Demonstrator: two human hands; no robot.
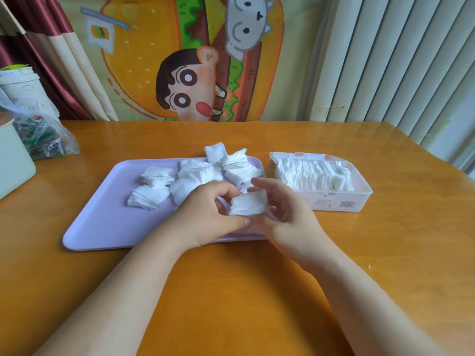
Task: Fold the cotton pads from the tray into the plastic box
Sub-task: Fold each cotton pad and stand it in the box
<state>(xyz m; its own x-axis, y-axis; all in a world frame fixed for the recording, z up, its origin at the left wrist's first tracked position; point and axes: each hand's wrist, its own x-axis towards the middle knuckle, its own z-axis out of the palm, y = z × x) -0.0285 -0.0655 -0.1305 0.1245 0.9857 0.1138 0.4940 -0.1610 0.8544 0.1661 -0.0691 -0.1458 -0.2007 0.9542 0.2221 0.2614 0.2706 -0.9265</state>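
Observation:
A lilac tray (pixel 102 217) lies on the wooden table with several loose stacks of white cotton pads (pixel 195 176) piled toward its far right. Above the tray's right front corner a small stack of cotton pads (pixel 248 203) is held between both hands. My left hand (pixel 205 214) pinches its left side with thumb and fingers. My right hand (pixel 285 209) cups its right side, fingers curled behind it. To the right stands the clear plastic box (pixel 341 201), lid open, filled with a row of upright pads (pixel 313 176).
At the far left are a pale green container (pixel 12 160), a crumpled plastic bag (pixel 43 134) and a white cup (pixel 20 86). A cartoon cloth hangs behind the table. The table's right edge runs close beside the box.

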